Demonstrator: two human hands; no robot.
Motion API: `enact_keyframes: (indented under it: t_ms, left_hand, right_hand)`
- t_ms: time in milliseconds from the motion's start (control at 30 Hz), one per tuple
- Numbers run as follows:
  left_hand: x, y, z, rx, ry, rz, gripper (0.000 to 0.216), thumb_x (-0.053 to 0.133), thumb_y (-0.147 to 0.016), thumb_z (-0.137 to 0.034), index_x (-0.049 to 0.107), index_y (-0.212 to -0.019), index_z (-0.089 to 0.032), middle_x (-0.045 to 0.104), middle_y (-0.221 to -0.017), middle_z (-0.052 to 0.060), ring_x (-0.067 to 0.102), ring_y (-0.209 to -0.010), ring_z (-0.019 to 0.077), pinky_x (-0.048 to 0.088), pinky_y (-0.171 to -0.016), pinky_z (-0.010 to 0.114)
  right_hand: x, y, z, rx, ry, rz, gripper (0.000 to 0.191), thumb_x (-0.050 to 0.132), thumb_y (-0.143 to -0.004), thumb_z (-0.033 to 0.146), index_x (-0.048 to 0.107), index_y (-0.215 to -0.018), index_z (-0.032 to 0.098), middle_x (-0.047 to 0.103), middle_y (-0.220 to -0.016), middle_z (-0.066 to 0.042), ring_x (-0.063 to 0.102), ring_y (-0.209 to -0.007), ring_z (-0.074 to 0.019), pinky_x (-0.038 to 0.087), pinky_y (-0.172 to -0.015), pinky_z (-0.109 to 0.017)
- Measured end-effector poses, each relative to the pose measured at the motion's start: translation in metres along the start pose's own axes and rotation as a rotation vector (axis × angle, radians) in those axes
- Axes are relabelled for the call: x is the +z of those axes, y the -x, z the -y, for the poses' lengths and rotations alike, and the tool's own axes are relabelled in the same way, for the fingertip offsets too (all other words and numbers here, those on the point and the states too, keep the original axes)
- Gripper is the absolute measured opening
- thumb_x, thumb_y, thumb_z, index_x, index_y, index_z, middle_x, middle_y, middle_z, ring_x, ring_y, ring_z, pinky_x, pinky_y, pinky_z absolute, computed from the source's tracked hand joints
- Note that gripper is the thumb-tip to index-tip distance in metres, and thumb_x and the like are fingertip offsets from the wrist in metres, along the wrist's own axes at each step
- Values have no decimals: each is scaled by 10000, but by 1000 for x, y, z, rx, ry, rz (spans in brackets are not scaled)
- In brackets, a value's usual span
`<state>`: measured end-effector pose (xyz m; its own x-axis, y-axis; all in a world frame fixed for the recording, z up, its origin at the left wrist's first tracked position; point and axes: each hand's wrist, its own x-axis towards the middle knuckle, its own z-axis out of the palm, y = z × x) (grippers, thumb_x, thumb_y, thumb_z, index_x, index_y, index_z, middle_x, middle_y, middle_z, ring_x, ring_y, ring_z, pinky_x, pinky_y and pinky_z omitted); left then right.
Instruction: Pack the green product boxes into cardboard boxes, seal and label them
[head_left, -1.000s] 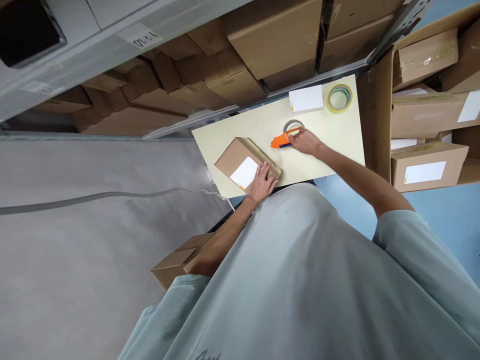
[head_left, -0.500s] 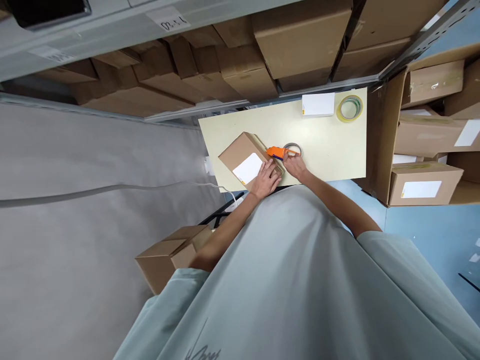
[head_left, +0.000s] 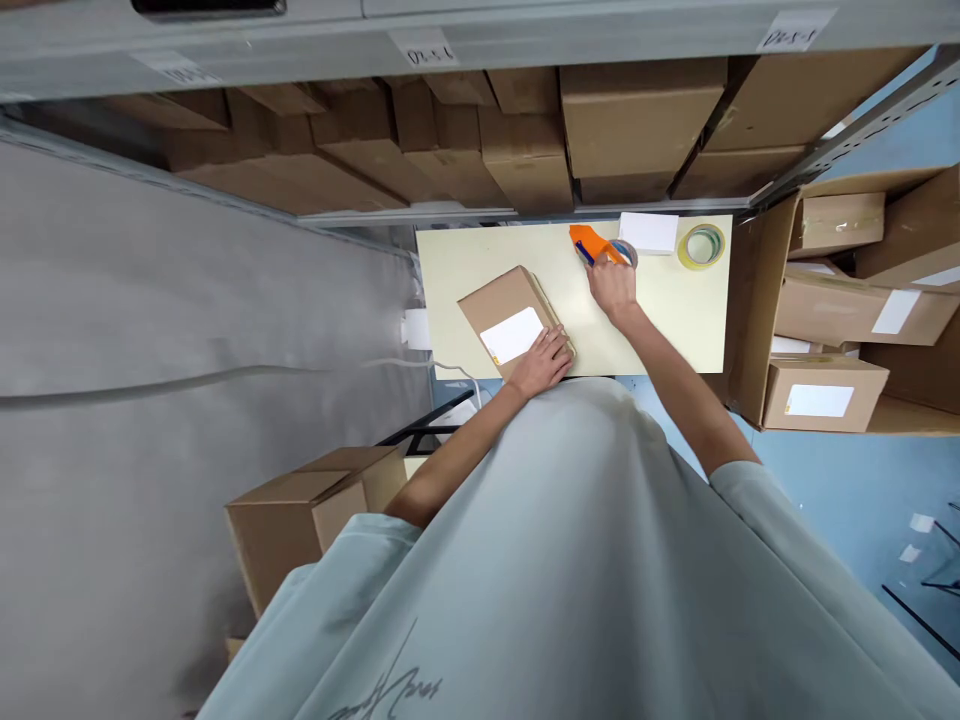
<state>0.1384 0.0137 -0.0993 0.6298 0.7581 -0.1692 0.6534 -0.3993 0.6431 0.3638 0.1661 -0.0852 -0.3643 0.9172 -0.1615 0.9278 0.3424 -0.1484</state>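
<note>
A small cardboard box (head_left: pixel 499 300) with a white label (head_left: pixel 512 336) lies at a slant on the cream tabletop (head_left: pixel 465 260). Resting on the box's near right corner is my left hand (head_left: pixel 541 362), its fingers laid out over the cardboard. My right hand (head_left: pixel 613 286) is wrapped round an orange tape dispenser (head_left: pixel 589 241) with a roll of tape in it, at the far side of the table and apart from the box. The dispenser's handle is partly hidden by my fingers. Just right of it lies a stack of white labels (head_left: pixel 649 233).
A yellowish tape roll (head_left: pixel 701 246) lies at the table's far right. Beyond the table runs a metal shelf (head_left: pixel 525 45) full of cardboard boxes (head_left: pixel 637 115). To the right a large open carton (head_left: pixel 765 310) holds several boxes; another box (head_left: pixel 277 530) stands at lower left.
My right hand has carried the tape dispenser away from the small box, toward the table's far edge and the white labels. My left hand stays on the box. The camera view has turned slightly.
</note>
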Motion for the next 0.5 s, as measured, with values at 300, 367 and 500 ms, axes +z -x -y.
enact_keyframes:
  t_ms: [300, 367, 500]
  left_hand:
    - [-46, -37, -27, -205, 97, -486, 611, 550, -1126, -512, 537, -1655, -206, 634, -1651, 214, 499, -1657, 373, 404, -1388, 631]
    - [-79, -61, -34, -265, 76, -650, 745, 545, -1127, -577, 369, -1755, -218, 498, -1772, 208, 380, -1729, 363, 359, -1415, 613]
    - [-158, -110, -41, -174, 74, -807, 825, 554, -1119, -613, 253, -1796, -249, 381, -1839, 185, 303, -1762, 355, 294, -1449, 577]
  right_hand:
    - [-120, 10, -13, -25, 91, 182, 618, 324, -1195, 495, 650, -1368, -1, 788, -1112, -288, 752, -1026, -407, 576, -927, -461]
    - [-135, 13, -5, -59, 92, 140, 611, 320, -1194, 517, 655, -1362, 34, 783, -1165, -287, 741, -1030, -406, 575, -914, -453]
    - [-169, -9, 7, -201, 77, -65, 573, 320, -1189, 483, 643, -1385, 52, 765, -1236, -284, 718, -1061, -394, 559, -991, -482]
